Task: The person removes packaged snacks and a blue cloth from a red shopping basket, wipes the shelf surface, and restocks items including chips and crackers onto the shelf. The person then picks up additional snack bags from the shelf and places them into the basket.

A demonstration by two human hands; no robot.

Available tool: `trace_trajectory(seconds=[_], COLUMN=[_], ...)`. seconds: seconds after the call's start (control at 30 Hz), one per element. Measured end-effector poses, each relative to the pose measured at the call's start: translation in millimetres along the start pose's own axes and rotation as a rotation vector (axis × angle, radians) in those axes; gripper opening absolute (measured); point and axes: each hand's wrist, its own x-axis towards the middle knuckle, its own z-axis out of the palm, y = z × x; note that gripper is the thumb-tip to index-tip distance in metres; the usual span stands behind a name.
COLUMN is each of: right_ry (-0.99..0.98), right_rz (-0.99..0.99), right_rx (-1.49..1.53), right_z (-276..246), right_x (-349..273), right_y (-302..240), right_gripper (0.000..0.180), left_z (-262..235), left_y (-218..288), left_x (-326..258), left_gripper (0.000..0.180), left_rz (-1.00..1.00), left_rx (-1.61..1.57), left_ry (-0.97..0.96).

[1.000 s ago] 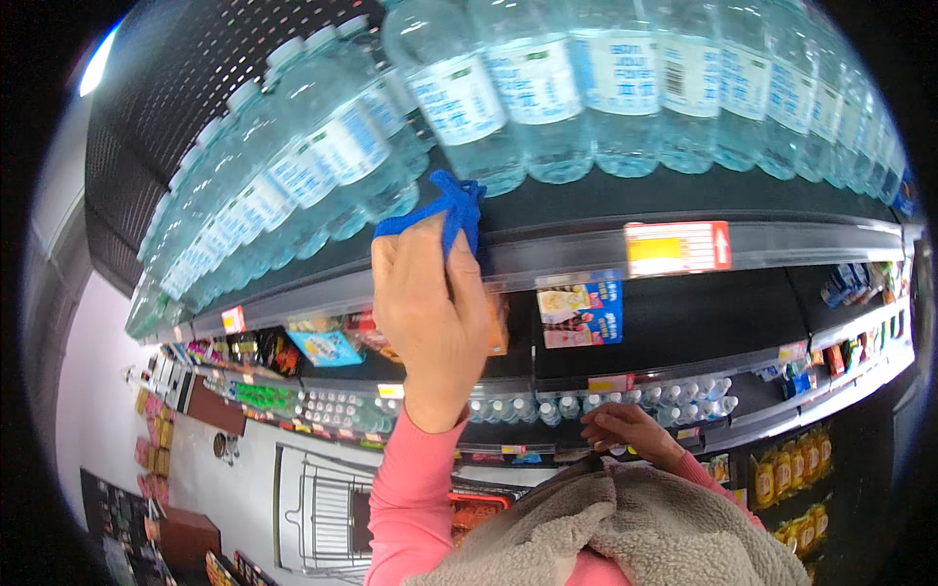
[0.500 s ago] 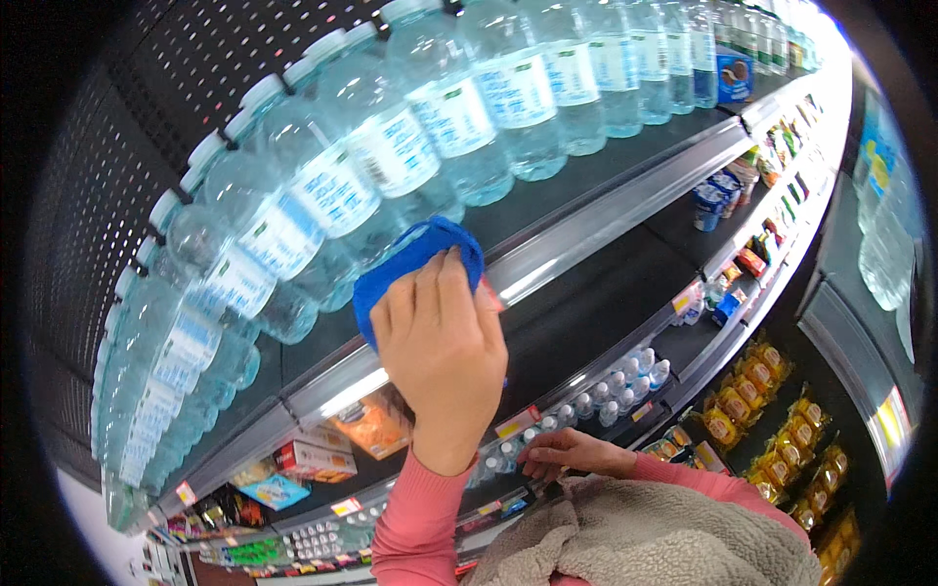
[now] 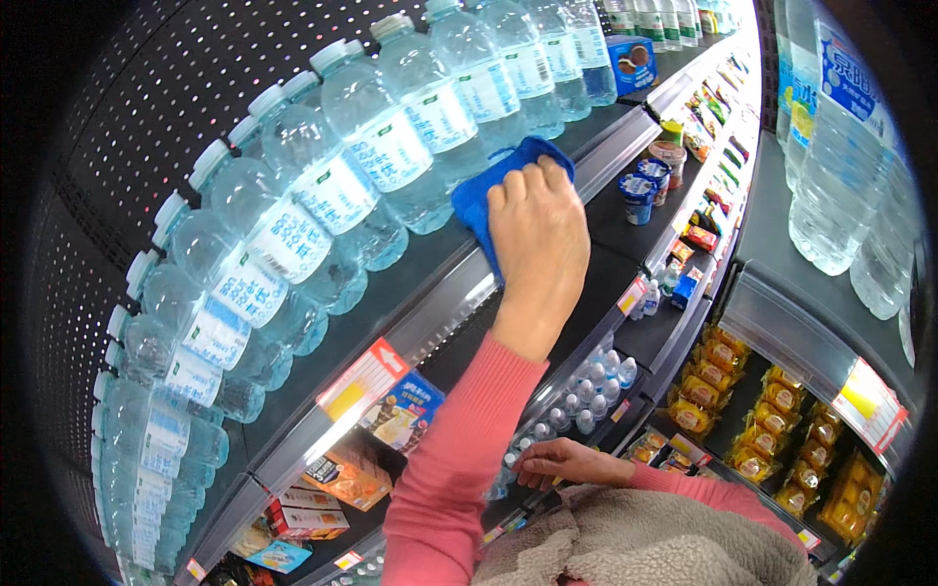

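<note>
My left hand [image 3: 539, 234] is closed on a folded blue cloth [image 3: 479, 203], with the fingers bent over its top. The cloth lies against the front of the upper dark shelf [image 3: 415, 259], close to the bases of a row of large clear water bottles [image 3: 386, 151]. Lower down, my right hand [image 3: 572, 463] hangs with its fingers loosely apart. It is nearest to small water bottles [image 3: 586, 391] on a lower shelf, and I see nothing held in it. Whether its fingertips touch the shelf is unclear.
A blue box [image 3: 630, 63] stands beyond the large bottles. Tubs [image 3: 637, 198] and boxed snacks [image 3: 350, 476] sit one shelf down. A price tag [image 3: 362, 381] hangs on the shelf edge. Packaged yellow cakes [image 3: 772, 420] fill a shelf at right, with bottles [image 3: 835, 176] above.
My left hand has moved the blue cloth to the right along the shelf front. The view has shifted too, showing more of the right-hand shelves. My right hand keeps its loose pose.
</note>
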Motion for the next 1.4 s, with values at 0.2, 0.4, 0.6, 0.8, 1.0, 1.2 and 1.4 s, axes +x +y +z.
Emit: trace_trajectory(seconds=[0.2, 0.4, 0.6, 0.8, 1.0, 1.2, 1.4], right_ry=[0.107, 0.241, 0.273, 0.239, 0.185, 0.147, 0.208], right_rz=[-0.047, -0.046, -0.056, -0.106, 0.028, -0.012, -0.023], right_rx=[0.020, 0.090, 0.031, 0.029, 0.011, -0.054, -0.006], right_z=[-9.0, -21.5, -32.7, -35.3, -26.1, -15.0, -17.4], right_x=[-25.3, -51.3, -61.8, -56.3, -41.2, -42.2, -59.0], right_y=[-2.8, 1.4, 8.9, 11.7, 9.4, 8.1, 10.8], right_gripper=[0.035, 0.036, 0.037, 0.036, 0.036, 0.034, 0.035], left_z=[65.9, 112.2, 135.7, 132.5, 126.8, 118.7, 109.0], left_y=[45.6, 84.6, 103.7, 92.5, 85.3, 89.0, 85.5], left_x=[53.3, 96.6, 116.4, 102.6, 93.5, 108.7, 126.2], left_gripper=[0.017, 0.017, 0.017, 0.031, 0.034, 0.024, 0.005], left_rz=[0.015, 0.005, 0.033, 0.235, 0.279, 0.100, -0.358], left_rx=[-0.044, -0.095, -0.172, -0.233, -0.298, -0.287, -0.697], left_ry=[0.084, 0.022, 0.005, 0.105, 0.065, -0.072, 0.061])
